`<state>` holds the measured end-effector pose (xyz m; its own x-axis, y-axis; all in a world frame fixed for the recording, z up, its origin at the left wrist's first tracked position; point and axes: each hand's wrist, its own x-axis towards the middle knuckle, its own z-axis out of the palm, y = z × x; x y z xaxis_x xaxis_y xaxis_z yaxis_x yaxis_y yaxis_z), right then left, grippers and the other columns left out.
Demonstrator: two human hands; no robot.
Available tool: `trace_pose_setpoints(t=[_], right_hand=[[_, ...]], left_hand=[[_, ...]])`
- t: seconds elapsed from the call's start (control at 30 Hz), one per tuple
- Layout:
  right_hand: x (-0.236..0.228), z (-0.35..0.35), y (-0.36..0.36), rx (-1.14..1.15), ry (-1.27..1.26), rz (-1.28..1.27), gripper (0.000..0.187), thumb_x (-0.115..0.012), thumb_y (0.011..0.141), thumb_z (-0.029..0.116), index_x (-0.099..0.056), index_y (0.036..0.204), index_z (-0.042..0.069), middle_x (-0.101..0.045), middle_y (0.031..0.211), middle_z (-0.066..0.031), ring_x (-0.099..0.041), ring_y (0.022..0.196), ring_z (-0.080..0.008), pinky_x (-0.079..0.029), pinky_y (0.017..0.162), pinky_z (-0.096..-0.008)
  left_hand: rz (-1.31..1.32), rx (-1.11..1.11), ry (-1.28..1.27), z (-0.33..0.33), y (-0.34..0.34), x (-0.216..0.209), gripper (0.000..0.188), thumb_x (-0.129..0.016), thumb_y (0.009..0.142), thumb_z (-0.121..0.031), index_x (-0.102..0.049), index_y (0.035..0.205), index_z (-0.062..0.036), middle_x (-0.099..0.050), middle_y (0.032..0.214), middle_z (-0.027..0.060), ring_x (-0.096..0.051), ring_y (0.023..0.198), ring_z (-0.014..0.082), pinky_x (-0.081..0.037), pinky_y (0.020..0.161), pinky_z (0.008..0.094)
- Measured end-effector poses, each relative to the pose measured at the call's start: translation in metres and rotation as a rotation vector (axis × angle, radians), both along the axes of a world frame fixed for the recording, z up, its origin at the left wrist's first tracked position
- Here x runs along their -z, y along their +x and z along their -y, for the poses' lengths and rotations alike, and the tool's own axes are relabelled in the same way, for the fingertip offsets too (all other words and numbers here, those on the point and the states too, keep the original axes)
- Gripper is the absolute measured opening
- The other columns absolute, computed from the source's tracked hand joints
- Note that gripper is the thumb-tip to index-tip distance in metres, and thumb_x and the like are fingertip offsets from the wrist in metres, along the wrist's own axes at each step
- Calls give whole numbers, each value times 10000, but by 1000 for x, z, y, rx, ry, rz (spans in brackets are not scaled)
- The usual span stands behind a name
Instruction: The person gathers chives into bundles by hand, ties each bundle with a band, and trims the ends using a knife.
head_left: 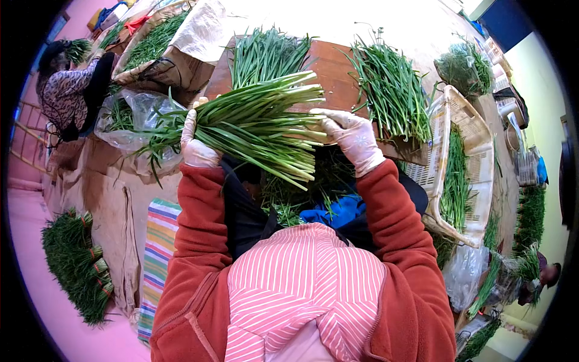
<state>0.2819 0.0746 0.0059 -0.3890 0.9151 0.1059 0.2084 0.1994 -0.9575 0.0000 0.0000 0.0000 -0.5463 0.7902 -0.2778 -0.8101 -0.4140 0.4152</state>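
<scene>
1. Head view: the bunch (259, 114) lies crosswise between the hands, its long axis running roughly left to right, leaf tips leftward, pale ends rightward.
2. Head view: the left hand (200, 152) is wrapped around the leafy part; the right hand (357, 142), nearer the pale ends, has fingers narrowed there, grip unclear.
3. Head view: the bunch is held up, before the board (330, 69).

I'm in a produce-sorting workroom: loose greens (265, 57) lie heaped on my wooden worktop (332, 65), with tied bundles (75, 259), a filled plastic crate (480, 151) and a co-worker (66, 96) nearby.
</scene>
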Motion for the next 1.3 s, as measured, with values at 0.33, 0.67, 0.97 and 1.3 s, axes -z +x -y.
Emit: trace_pose_setpoints(t=[0.33, 0.67, 0.97, 1.3], right_hand=[[6, 2, 35, -195, 149, 315, 450, -633, 830, 344, -579, 1195, 88, -536, 1242, -168, -460, 1207, -286, -317, 1044, -359], [22, 14, 7, -202, -330, -313, 161, -602, 869, 102, -663, 952, -20, -676, 876, -46, -609, 787, -111, -477, 781, -250], [40, 1, 43, -180, -86, 468, 594, -622, 812, 362, -470, 1285, 39, -561, 1209, -144, -543, 1101, -234, -411, 937, -346], [10, 5, 10, 35, -578, -126, 244, -558, 911, 186, -620, 1094, 36, -655, 801, -32, -570, 599, -62, -429, 547, -187]], left_hand=[[-89, 22, 183, 6, -33, 11, 328, -480, 921, -207, -571, 1209, -80, -572, 1229, 83, -537, 1119, 266, -402, 993, 473], [-59, 16, 163, 7, -48, 17, 332, -459, 932, -205, -567, 1205, -48, -563, 1245, 95, -524, 1147, 228, -368, 1034, 423], [-159, 306, 394, 22, -57, 6, 333, -480, 926, -256, -584, 1193, -87, -582, 1214, 109, -529, 1131, 269, -352, 1033, 460], [-92, 177, 410, 11, -53, 5, 357, -441, 943, -247, -543, 1237, -72, -550, 1260, 99, -503, 1167, 268, -365, 1024, 468]])
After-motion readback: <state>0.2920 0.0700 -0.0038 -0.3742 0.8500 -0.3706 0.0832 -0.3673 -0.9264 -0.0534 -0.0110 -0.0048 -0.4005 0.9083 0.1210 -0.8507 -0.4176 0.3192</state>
